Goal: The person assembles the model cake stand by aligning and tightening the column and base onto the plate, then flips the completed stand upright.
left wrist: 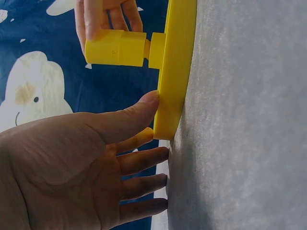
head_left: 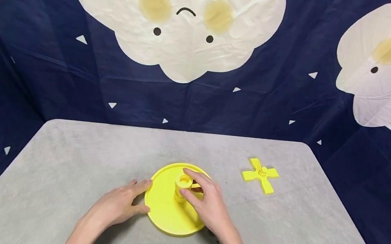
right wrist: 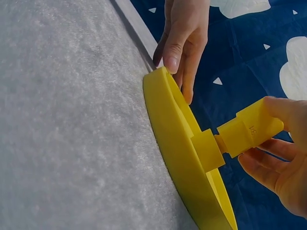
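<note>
A round yellow base (head_left: 162, 215) with a raised rim lies flat on the table. From its middle rises a short yellow post (right wrist: 208, 150). Directly above that post is a stepped yellow cylinder (head_left: 182, 182) with a hole in its top, pinched between the thumb and fingers of my right hand (head_left: 212, 204). In the right wrist view, a narrow neck shows between cylinder and post, and the cylinder bears small markings. My left hand (head_left: 115, 204) touches the base's left rim with thumb and index finger, its fingers extended and spread.
A flat yellow four-armed cross (head_left: 261, 175) with a small round peg at its centre lies at the back right of the grey table (head_left: 97, 153). Dark blue cloth (head_left: 190, 108) with white clouds hangs behind and along the sides.
</note>
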The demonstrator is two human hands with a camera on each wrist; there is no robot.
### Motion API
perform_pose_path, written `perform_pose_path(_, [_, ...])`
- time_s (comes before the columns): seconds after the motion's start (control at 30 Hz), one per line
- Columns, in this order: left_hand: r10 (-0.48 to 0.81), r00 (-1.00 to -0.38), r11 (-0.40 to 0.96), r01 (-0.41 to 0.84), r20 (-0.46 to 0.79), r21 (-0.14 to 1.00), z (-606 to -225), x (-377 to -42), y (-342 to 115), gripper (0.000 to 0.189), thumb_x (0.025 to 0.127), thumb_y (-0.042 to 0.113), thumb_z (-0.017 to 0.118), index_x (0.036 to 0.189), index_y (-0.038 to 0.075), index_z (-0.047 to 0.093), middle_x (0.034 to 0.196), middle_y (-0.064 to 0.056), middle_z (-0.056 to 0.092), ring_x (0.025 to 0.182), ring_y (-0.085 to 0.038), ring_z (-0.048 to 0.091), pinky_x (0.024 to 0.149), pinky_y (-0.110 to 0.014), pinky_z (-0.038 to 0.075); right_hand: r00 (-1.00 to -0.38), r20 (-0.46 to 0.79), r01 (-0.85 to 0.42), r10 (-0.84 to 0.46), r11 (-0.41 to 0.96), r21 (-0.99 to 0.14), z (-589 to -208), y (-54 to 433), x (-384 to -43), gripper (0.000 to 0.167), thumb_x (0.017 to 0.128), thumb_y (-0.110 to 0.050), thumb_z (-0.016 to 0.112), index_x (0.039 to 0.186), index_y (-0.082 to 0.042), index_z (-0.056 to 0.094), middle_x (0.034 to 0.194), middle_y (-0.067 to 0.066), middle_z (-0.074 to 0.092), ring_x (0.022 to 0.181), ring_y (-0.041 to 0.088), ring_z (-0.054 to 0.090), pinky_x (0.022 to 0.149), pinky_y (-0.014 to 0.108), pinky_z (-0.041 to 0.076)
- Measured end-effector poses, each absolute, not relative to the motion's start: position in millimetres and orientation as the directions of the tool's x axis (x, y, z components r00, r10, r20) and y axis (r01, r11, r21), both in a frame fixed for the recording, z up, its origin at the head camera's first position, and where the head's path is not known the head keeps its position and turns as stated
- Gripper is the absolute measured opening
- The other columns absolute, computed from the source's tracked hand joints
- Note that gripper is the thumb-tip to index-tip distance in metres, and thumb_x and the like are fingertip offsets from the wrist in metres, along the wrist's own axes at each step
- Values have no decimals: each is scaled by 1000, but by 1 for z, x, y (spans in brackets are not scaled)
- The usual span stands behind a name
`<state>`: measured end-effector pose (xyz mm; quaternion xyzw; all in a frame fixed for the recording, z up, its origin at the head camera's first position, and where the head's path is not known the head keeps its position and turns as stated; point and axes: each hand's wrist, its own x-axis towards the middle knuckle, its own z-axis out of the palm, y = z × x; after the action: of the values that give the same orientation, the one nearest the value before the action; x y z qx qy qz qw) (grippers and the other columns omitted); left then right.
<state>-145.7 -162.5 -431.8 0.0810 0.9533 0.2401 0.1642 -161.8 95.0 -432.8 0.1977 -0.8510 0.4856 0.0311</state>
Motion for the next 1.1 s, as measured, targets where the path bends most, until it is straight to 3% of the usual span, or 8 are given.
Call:
perform_pose_path(0.23, [238,-933,870,82,-269,486,-433,-145,-162,76,90,40,78,155,15,48,161,-10,48,152,-42,38,117,-67,38,-927,200,-330,-317,442,-834,-432,98,-159,42,104,-37,61,144,-27,60,140,-5,65,112,10,65,97,30,61])
perform_pose_path(0.5, [233,-936,872,80,-265,483,-434,-145,-163,75,90,39,78,155,15,48,161,-10,48,152,-43,38,117,-67,38,-941,208,-311,-267,436,-845,-434,97,-160,42,99,-36,69,138,-22,64,124,-5,70,107,11,65,93,28,61])
perform_pose_path(0.63, [232,-935,872,77,-269,483,-433,-145,-162,76,90,40,77,155,16,47,161,-10,48,152,-42,38,117,-67,38,-941,212,-311,-265,420,-853,-434,97,-160,43,99,-35,69,139,-20,62,134,1,68,115,15,67,98,34,61])
perform_pose_path(0.83, [239,-933,872,85,-268,482,-432,-146,-161,76,90,40,78,156,16,47,161,-10,48,152,-42,38,118,-66,38,-926,206,-331,-317,415,-847,-433,100,-159,44,107,-30,56,151,-23,52,152,3,58,133,19,61,107,41,57])
perform_pose_path(1.1, [236,-936,872,86,-260,482,-433,-145,-162,76,90,39,78,156,15,47,161,-10,47,152,-42,38,118,-66,37,-925,160,-298,-344,399,-867,-433,99,-160,43,108,-31,53,151,-25,52,155,-1,55,138,19,57,109,42,55])
